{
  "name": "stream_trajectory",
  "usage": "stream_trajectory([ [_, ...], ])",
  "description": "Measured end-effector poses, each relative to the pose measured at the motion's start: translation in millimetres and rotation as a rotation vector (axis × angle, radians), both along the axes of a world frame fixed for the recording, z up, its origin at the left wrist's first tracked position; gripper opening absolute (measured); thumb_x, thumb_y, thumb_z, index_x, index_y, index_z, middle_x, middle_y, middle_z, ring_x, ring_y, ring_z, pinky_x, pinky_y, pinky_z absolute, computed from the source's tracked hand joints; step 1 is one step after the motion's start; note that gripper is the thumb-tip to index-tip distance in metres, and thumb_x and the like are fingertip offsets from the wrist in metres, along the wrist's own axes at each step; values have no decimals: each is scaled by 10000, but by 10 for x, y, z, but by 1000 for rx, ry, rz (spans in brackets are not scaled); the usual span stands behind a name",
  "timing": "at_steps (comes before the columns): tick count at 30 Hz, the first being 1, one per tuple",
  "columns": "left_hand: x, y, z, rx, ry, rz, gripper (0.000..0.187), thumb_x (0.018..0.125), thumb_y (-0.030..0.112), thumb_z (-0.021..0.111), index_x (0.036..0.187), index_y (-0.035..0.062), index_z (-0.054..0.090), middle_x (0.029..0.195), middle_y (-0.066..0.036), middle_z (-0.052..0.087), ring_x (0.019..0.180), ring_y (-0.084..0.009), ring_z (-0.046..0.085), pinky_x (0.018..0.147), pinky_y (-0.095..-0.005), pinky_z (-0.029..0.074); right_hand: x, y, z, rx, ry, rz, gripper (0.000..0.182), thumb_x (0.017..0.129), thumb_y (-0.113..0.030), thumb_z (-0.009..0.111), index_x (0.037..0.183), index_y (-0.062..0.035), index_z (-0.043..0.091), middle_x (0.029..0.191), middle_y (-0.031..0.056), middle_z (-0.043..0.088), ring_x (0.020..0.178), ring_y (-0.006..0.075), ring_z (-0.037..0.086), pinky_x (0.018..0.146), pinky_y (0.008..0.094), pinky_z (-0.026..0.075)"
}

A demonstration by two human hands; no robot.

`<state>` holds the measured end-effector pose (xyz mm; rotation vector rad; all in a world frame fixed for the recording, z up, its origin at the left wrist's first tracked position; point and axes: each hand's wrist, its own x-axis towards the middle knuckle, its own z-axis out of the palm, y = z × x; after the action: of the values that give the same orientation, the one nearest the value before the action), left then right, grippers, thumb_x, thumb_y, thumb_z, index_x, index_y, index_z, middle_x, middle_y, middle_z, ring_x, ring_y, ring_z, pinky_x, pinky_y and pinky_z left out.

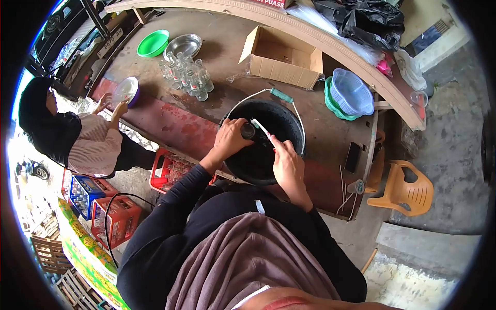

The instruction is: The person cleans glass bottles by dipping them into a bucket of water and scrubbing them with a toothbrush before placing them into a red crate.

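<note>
My left hand point(230, 137) is wrapped round a small glass point(248, 130), its round end facing up, over the left part of a black bucket point(279, 116). In my right hand point(287, 164) is a white-handled brush point(261, 127), its head close to the glass and pointing up and left. The bucket has a wire handle with a green grip point(281, 95) and stands at the table's near edge. Dark contents fill its inside; how deep they are I cannot tell.
Several glass bottles point(188, 77) stand behind the bucket, near a green bowl point(153, 43) and metal bowl point(190, 45). A cardboard box point(285, 59), blue basket point(351, 92) and phone point(352, 156) lie rightward. Another person point(88, 134) handles a bowl point(126, 90) at left.
</note>
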<state>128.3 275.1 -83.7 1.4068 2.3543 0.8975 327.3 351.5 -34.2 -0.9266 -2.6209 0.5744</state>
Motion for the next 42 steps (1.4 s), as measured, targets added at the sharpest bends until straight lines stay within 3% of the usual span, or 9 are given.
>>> stream_trajectory([
  [7, 9, 60, -76, 136, 95, -10, 620, 583, 290, 847, 1105, 18, 650, 972, -154, 696, 910, -353, 625, 869, -400, 481, 44, 48, -99, 20, 80, -49, 390, 922, -82, 580, 1300, -177, 605, 929, 96, 567, 768, 323, 649, 629, 435, 520],
  [10, 30, 79, 25, 70, 48, 3, 609, 585, 285, 846, 1096, 16, 650, 966, -158, 695, 911, -352, 626, 855, -402, 485, 63, -122, -51, -60, 122, 75, 407, 916, -63, 581, 1308, -172, 601, 913, 91, 556, 745, 324, 650, 619, 443, 515],
  [14, 52, 41, 30, 83, 61, -15, 616, 612, 291, 852, 1133, 54, 626, 1021, -125, 702, 939, -350, 631, 843, -419, 505, 91, 85, -157, -44, -5, -127, 403, 929, -58, 575, 1316, -168, 591, 926, 103, 568, 831, 333, 634, 688, 443, 495],
  [20, 20, -113, 136, 121, -42, 118, 567, 637, 266, 859, 1094, 53, 599, 1021, -138, 699, 992, -337, 657, 871, -423, 508, 78, -7, -230, -156, 213, 46, 377, 929, -77, 562, 1303, -118, 593, 948, 117, 574, 795, 351, 650, 663, 456, 521],
  [22, 5, -237, 182, 158, -21, 108, 548, 653, 235, 855, 1095, 50, 589, 989, -149, 701, 955, -322, 682, 848, -415, 526, 95, 91, -397, -153, -128, -39, 390, 909, -20, 577, 1287, -113, 603, 954, 144, 584, 863, 353, 644, 708, 440, 521],
  [28, -23, -597, 350, 284, -226, 273, 493, 679, 139, 851, 1065, 24, 567, 914, -147, 701, 878, -234, 700, 785, -350, 540, -48, -58, -330, -214, 204, 64, 384, 937, -60, 526, 1315, -120, 548, 1008, 161, 584, 819, 385, 640, 687, 477, 523],
  [31, -85, -792, 403, 272, -254, 294, 481, 699, 102, 841, 1071, 9, 550, 974, -140, 688, 930, -197, 675, 814, -327, 527, -61, 140, -562, -156, -127, -79, 366, 942, -58, 523, 1302, -120, 551, 986, 156, 566, 814, 394, 640, 662, 482, 530],
  [36, -203, -1025, 347, 441, -343, 269, 496, 714, 75, 826, 1095, 5, 515, 1057, -154, 672, 961, -207, 660, 855, -334, 524, -103, -51, -456, -183, 272, 109, 410, 933, -28, 528, 1333, -117, 511, 1000, 164, 551, 796, 393, 634, 658, 475, 522],
  [42, -210, -1148, 245, 489, -379, 203, 519, 708, 8, 798, 1110, 22, 470, 1147, -170, 645, 1049, -224, 643, 926, -350, 515, -124, 36, -369, -185, 11, -18, 432, 916, -13, 545, 1337, -106, 514, 986, 156, 563, 771, 371, 648, 648, 456, 536],
])
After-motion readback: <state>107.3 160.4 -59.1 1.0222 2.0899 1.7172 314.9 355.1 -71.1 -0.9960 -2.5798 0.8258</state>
